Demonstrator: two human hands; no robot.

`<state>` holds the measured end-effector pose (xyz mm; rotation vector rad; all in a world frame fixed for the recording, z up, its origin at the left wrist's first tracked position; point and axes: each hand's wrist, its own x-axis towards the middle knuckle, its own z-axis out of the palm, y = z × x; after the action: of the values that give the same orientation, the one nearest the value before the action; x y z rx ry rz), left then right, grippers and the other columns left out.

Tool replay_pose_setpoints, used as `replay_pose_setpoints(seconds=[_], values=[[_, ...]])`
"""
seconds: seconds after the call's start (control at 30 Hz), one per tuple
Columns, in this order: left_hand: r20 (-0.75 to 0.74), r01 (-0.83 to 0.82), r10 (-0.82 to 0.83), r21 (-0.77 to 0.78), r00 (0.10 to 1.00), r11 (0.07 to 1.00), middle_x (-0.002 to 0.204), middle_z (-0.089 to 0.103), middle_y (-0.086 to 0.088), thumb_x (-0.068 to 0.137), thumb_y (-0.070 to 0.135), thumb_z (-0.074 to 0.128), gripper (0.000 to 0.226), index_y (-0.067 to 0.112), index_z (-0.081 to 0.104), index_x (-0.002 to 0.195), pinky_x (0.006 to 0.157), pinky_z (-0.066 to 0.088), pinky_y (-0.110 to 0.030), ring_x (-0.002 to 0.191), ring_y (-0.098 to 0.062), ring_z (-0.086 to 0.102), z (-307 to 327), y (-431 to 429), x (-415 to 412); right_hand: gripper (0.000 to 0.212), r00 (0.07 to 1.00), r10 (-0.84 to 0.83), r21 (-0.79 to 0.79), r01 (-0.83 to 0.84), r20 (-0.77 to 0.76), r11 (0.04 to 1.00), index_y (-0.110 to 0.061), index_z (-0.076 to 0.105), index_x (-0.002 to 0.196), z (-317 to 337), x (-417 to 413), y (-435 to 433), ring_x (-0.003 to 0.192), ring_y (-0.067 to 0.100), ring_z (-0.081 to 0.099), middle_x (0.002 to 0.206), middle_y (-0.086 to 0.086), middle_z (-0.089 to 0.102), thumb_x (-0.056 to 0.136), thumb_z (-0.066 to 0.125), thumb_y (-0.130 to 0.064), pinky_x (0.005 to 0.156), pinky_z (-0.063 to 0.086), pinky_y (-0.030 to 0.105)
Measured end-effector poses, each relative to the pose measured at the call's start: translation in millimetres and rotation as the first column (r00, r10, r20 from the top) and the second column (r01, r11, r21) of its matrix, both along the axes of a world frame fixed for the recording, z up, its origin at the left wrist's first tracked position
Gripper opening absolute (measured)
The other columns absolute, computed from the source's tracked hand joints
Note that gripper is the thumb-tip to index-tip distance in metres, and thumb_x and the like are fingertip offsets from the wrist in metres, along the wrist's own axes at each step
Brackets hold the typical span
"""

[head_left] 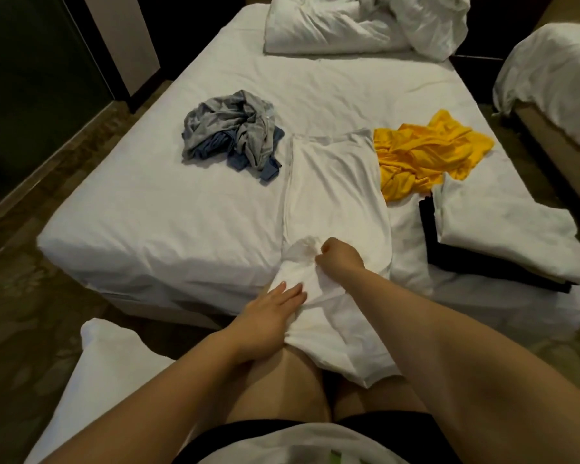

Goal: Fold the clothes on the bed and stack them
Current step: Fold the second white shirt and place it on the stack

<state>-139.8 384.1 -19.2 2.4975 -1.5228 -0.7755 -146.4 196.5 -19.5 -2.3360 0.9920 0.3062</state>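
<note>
Black shorts (255, 426) and bare thighs lie closest, with both forearms reaching out over them to the bed (154, 209).

The left hand (272, 313) rests flat on the near left part of a white shirt (335, 195). Its fingers (292, 291) are straight and slightly spread; the thumb is hidden at a bunched edge of cloth, so I cannot tell whether it grips.

Just beyond and to the right of those fingers, the right hand (340, 259) is curled into a fist, its fingers clamped on a gathered fold of the same shirt.

The shirt stretches lengthwise away from both hands across the mattress. Its near end spills over the bed's edge, under the fingers and onto the thighs.

Well beyond the left fingers sits a crumpled grey and blue heap (231, 132). Beyond and to the right of the right fingers, a crumpled yellow garment (422, 152) touches the shirt's far right edge.

Right of the right fingers, near the bed's corner, is a folded stack (503, 229): a white piece on top of a black one.

Rumpled white bedding (349, 25) lies at the far end. A second bed (556, 68) stands off to the right, and a white pillow (114, 363) lies left of the left forearm.
</note>
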Motion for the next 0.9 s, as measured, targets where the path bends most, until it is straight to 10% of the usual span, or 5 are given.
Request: replay_pose_setpoints(seconds=[0.17,0.4,0.57,0.73,0.9], values=[[-0.048,-0.031,0.032,0.006,0.998,0.999,0.158,-0.006,0.009,0.100,0.022,0.033,0.058,0.028,0.004,0.150,0.117,0.003,-0.038,0.145,-0.013,-0.006,7,0,-4,0.031,0.871,0.393,-0.451,-0.236,0.294,0.861,-0.021,0.052,0.121,-6,-1,15,0.114,0.024,0.045,0.125,0.001,0.052,0.091,0.052,-0.024,0.091,0.035,0.035],[-0.019,-0.023,0.023,0.001,1.000,1.000,0.158,-0.005,0.009,0.098,0.019,0.038,0.062,0.029,0.005,0.150,0.117,0.001,-0.037,0.145,-0.015,-0.005,8,-1,-6,0.043,0.948,0.316,-0.353,-0.310,-0.042,0.883,-0.022,0.055,0.119,-4,33,14,0.117,0.028,0.047,0.124,0.004,0.057,0.091,0.044,-0.053,0.092,0.034,0.038],[-0.033,-0.021,0.022,0.012,0.999,1.000,0.158,-0.005,0.007,0.097,0.018,0.038,0.063,0.027,0.004,0.150,0.116,-0.002,-0.034,0.145,-0.014,-0.005,9,0,-2,0.034,0.979,0.047,-0.067,-0.034,0.199,0.997,-0.024,0.048,0.130,-7,35,-6,0.114,0.028,0.053,0.124,0.007,0.059,0.097,0.041,-0.030,0.091,0.040,0.036],[-0.046,0.020,-0.021,-0.019,0.999,1.000,0.158,-0.003,0.006,0.097,0.013,0.035,0.061,0.025,0.006,0.150,0.116,0.003,-0.031,0.145,-0.013,-0.004,7,4,4,0.054,0.920,0.358,-0.357,-0.284,0.159,0.890,-0.026,0.024,0.147,-3,-11,0,0.128,0.026,0.041,0.145,0.003,0.042,0.097,0.042,-0.039,0.101,0.032,0.039],[0.061,0.090,-0.087,-0.046,0.994,0.995,0.158,0.003,0.002,0.097,0.021,0.023,0.054,0.024,0.009,0.150,0.116,0.005,-0.029,0.145,-0.013,0.002,6,12,4,0.068,0.888,0.448,-0.304,-0.401,0.104,0.864,-0.039,0.015,0.147,5,-99,22,0.143,0.014,0.016,0.156,-0.011,0.019,0.086,0.020,-0.067,0.114,0.012,0.040]])
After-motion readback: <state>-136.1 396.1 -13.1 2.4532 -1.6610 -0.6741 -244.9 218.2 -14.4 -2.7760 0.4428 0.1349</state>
